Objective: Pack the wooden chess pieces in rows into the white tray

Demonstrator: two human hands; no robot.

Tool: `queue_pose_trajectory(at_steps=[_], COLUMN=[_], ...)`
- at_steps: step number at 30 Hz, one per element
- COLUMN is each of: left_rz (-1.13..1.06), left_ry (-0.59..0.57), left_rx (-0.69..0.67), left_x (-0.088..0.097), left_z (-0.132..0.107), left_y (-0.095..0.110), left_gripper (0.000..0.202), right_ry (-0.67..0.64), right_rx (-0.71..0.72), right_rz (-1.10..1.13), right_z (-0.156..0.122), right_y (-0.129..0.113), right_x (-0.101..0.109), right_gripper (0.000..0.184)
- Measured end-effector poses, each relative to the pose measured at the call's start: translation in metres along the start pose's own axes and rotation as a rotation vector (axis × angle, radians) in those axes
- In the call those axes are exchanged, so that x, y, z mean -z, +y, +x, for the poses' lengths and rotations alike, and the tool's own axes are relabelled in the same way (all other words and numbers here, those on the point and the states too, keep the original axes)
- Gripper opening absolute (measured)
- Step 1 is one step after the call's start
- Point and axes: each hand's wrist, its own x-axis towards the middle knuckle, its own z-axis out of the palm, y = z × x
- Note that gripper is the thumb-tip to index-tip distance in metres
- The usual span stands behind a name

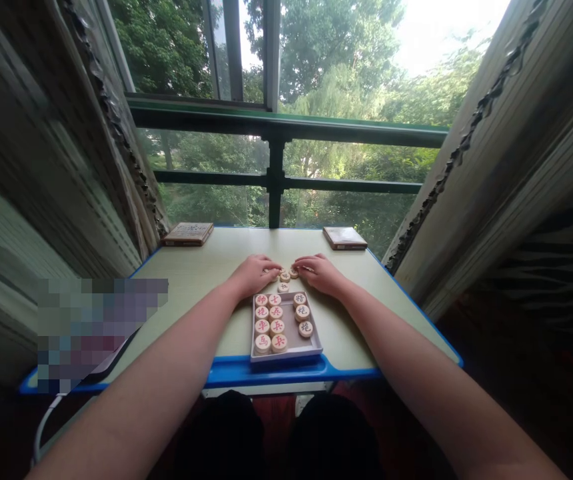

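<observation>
My left hand [254, 275] rests on the table just beyond a shallow open box [292, 352], its fingers closed around a xiangqi piece that they partly hide. Opposite it, my right hand [320, 273] has its fingertips on another xiangqi piece [294, 272]. Between my hands lies a loose round piece [285, 275], and a second loose piece [283, 287] sits nearer the box. Inside the box, two columns of red-lettered pieces [262, 327] fill the left side. A column of dark-lettered pieces [302, 313] stands on the right, with bare box floor between.
The pale table [191, 267] has a blue edge. A flat brown box [188, 234] stands at the far left corner, a flat lighter-topped box [345, 237] at the far right. A blurred-out object [104, 333] with a white cable [46, 420] lies at left. Curtains flank the window.
</observation>
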Motion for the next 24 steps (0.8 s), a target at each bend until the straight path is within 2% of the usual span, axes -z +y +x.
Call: queue_pose_trajectory(at_steps=[8, 14, 16, 24], left_rz=[0.008, 0.002, 0.013, -0.064], left_ry=[0.026, 0.028, 0.032, 0.019], left_rx=[0.018, 0.027, 0.028, 0.045], left_x=[0.002, 0.004, 0.004, 0.002], left_z=[-0.002, -0.005, -0.005, -0.003], left_y=[0.003, 0.007, 0.007, 0.004], left_gripper=[0.032, 0.030, 0.033, 0.039], right_ry=[-0.001, 0.040, 0.023, 0.028], right_rx=[0.018, -0.226, -0.260, -0.234], right_rz=[0.036, -0.059, -0.061, -0.023], right_z=[0.000, -0.003, -0.004, -0.004], right_y=[0.004, 0.003, 0.002, 0.003], right_x=[-0.002, 0.007, 0.010, 0.010], right_gripper=[0.019, 0.024, 0.024, 0.024])
